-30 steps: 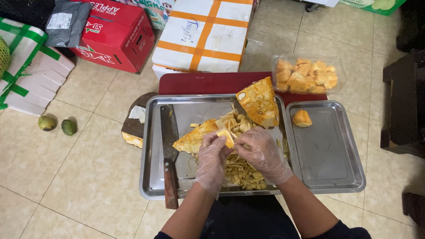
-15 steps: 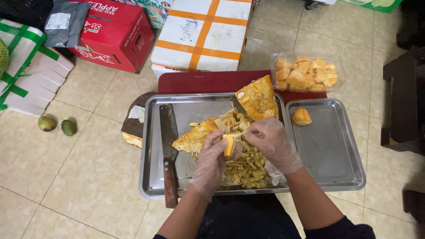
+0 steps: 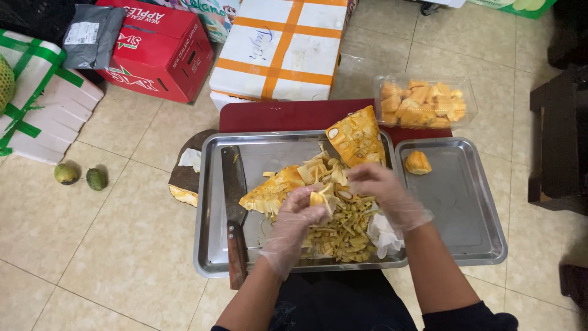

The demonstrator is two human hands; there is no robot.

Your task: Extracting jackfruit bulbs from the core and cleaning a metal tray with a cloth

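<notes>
Head-camera view: a yellow jackfruit pod is pinched in the curled fingers of the gloved left hand above the large steel tray. The gloved right hand is held just beside it, fingers bent, apparently touching the pod's fibres, though its grip cannot be told. A cleaver lies along the tray's left side. One peeled pod rests on the smaller tray.

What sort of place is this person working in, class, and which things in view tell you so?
Probably a fruit shop's back area or a home floor: work is done on a tiled floor, with stacked fruit cartons behind, and cut jackfruit on a steel tray.
</notes>
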